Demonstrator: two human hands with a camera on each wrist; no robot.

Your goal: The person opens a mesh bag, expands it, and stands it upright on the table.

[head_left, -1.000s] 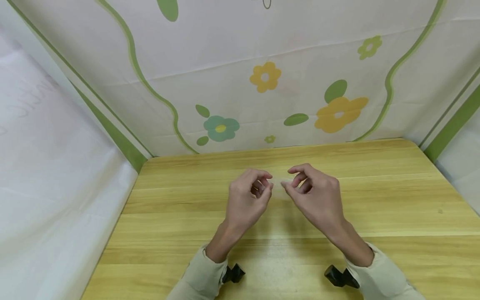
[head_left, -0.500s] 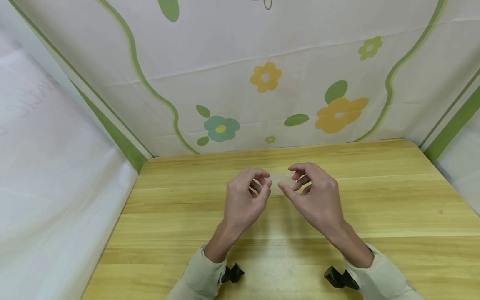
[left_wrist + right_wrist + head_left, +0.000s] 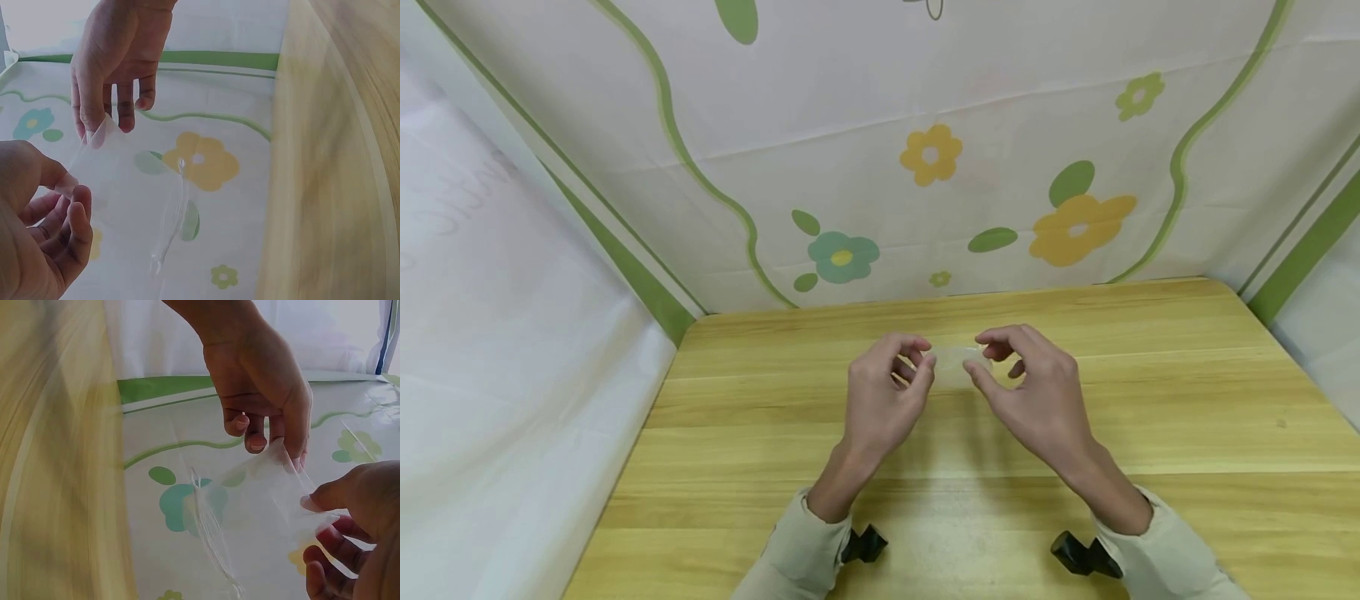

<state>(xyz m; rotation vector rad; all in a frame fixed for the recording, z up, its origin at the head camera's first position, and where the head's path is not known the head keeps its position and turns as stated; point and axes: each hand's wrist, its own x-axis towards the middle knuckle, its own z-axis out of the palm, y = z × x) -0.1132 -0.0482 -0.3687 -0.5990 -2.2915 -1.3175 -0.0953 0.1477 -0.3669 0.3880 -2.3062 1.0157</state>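
Between the two hands hangs a small see-through plastic bag [image 3: 128,178], thin and slightly cloudy, with pale string-like strands along its lower edge. My left hand [image 3: 886,392] pinches one upper corner between thumb and fingertips. At the opposite corner my right hand [image 3: 1037,392] holds the film between its thumb and index finger, its other fingers loosely bent. In the right wrist view the bag [image 3: 256,500] spreads between the left hand [image 3: 262,394] above and the right hand [image 3: 356,531] at lower right. The film is faint in the head view.
Both hands are above a wooden table [image 3: 737,450]. A white flowered cloth [image 3: 865,100] stands behind its far edge, and a white cloth [image 3: 512,333] hangs at left. A black mount [image 3: 1078,554] shows at the right sleeve, another [image 3: 865,544] at the left.
My left hand has moved slightly left, away from the right hand, and the bag has come into view, spread between them. My right thumb and index finger have shifted a little.
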